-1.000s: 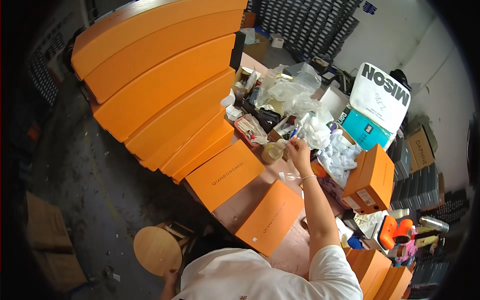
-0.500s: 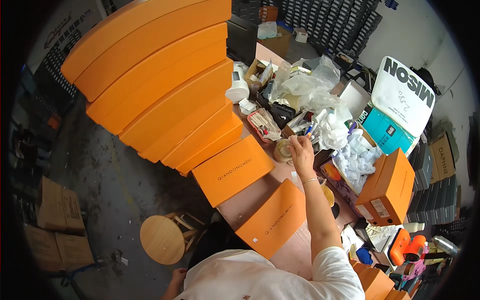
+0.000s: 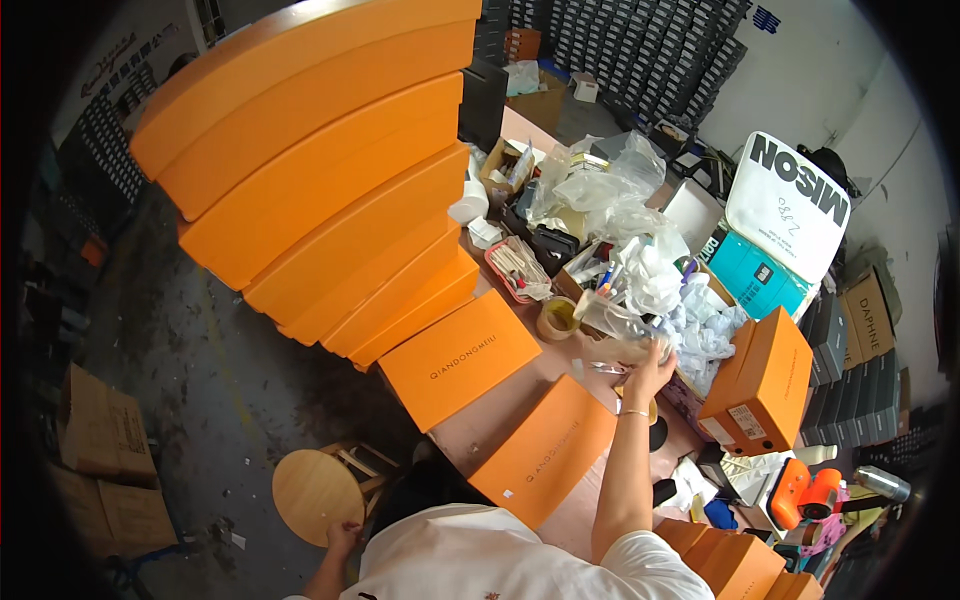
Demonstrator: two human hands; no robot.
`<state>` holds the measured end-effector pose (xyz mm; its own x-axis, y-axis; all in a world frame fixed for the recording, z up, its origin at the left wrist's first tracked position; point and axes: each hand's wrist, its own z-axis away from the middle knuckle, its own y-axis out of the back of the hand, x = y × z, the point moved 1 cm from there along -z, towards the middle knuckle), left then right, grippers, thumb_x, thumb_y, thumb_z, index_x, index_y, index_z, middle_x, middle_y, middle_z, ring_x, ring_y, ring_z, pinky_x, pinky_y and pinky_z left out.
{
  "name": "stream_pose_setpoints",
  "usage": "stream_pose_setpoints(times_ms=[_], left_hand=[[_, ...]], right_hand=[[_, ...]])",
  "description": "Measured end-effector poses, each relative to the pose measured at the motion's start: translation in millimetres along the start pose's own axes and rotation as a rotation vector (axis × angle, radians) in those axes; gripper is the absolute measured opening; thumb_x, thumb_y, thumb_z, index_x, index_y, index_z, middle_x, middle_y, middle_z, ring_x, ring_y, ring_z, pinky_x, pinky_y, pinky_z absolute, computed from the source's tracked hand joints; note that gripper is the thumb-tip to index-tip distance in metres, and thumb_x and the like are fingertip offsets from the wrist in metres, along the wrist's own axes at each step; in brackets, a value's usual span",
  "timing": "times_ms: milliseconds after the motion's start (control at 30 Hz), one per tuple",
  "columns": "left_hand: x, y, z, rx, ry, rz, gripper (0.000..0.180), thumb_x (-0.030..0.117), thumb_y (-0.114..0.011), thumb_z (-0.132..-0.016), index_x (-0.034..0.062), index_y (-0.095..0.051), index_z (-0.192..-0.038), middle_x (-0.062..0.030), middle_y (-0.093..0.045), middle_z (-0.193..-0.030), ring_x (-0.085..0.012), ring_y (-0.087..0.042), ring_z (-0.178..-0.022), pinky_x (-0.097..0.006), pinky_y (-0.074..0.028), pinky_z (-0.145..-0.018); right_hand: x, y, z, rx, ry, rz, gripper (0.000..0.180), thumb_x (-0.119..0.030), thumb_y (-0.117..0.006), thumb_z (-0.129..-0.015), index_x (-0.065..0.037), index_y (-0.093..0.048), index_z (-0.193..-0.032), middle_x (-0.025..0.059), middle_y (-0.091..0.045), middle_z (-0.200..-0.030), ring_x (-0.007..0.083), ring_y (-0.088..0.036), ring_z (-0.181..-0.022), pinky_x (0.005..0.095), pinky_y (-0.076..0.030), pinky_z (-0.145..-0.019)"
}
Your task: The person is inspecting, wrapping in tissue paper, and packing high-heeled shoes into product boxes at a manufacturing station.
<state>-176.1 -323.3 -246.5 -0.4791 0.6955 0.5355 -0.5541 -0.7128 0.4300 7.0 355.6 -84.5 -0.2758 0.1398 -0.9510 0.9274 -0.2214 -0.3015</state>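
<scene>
My right hand reaches forward over the pink table and grips a crumpled clear plastic bag beside a roll of tape. A thin bracelet sits on that wrist. Under the forearm lies a flat orange box lid, with a second orange box to its left. My left hand hangs low beside me, its fingers closed on the rim of a round wooden stool.
A tall slanted stack of long orange boxes fills the left of the table. Plastic bags, pens and small boxes clutter the back. An upright orange box, a teal box and cardboard cartons stand around.
My right hand has moved right and nearer along the table and now has the clear plastic bag in it. The left hand stays at the stool.
</scene>
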Motion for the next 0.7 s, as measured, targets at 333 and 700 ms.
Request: stream_pose_setpoints(times_ms=[333,700], left_hand=[[42,-9,-21,0.098,-0.246,-0.102,0.008,0.004,-0.063,-0.085,-0.001,-0.068,-0.089,-0.0085,-0.067,-0.074,-0.0152,-0.063,-0.064,-0.03,-0.052,-0.061],[43,-33,-40,0.018,-0.345,0.038,0.019,-0.009,-0.056,-0.085,-0.0025,-0.062,-0.103,-0.0089,-0.065,-0.086,-0.0154,-0.064,-0.073,-0.027,-0.053,-0.068]], right_hand=[[11,-75,15,-0.54,0.64,0.601,0.037,-0.007,-0.069,-0.08,-0.001,-0.058,-0.115,0.0191,-0.06,-0.105,0.0362,-0.056,-0.102,0.0392,-0.045,-0.089],[-31,-72,40,-0.746,0.528,0.781,0.017,-0.014,-0.062,-0.086,-0.004,-0.068,-0.099,0.0149,-0.061,-0.08,0.0323,-0.061,-0.075,0.0366,-0.049,-0.071]])
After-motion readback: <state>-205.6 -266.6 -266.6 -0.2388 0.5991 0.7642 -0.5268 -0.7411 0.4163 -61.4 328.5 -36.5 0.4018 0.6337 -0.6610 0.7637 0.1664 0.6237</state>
